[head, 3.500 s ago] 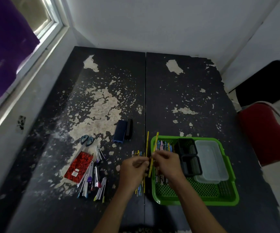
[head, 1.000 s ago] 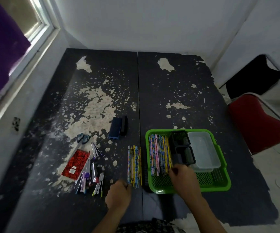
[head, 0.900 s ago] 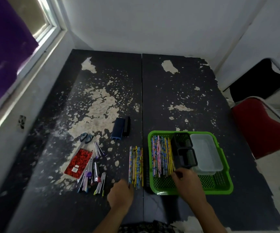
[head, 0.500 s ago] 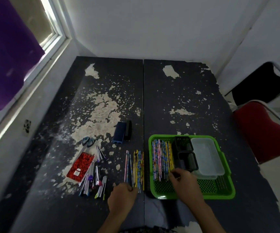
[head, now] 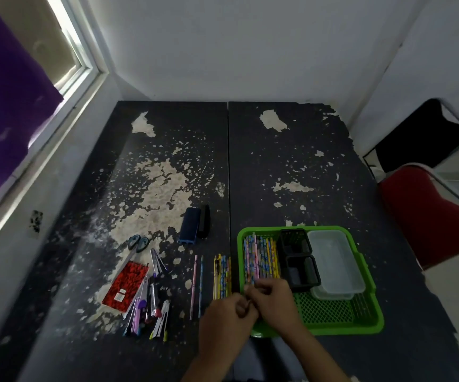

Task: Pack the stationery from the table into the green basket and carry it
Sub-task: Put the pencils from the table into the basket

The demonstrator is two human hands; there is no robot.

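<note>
Both hands, left hand [head: 224,317] and right hand [head: 273,301], meet curled at the basket's [head: 341,328] near-left rim, maybe pinching something; I cannot tell. Roughly half done: pencils [head: 261,257] packed, loose pencils [head: 222,275], pens [head: 147,310], notebook [head: 126,285], scissors [head: 138,244], stapler [head: 195,226] left. Farther right, a red chair [head: 426,216].

Near basket [head: 360,330] corner (under hands) hidden

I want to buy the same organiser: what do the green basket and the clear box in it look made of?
Green basket: apparently moulded plastic, glossy, with an open mesh floor. Clear box: seemingly translucent, slightly frosted plastic; the basket shows faintly through it. Neither can be confirmed from the look alone.
</note>
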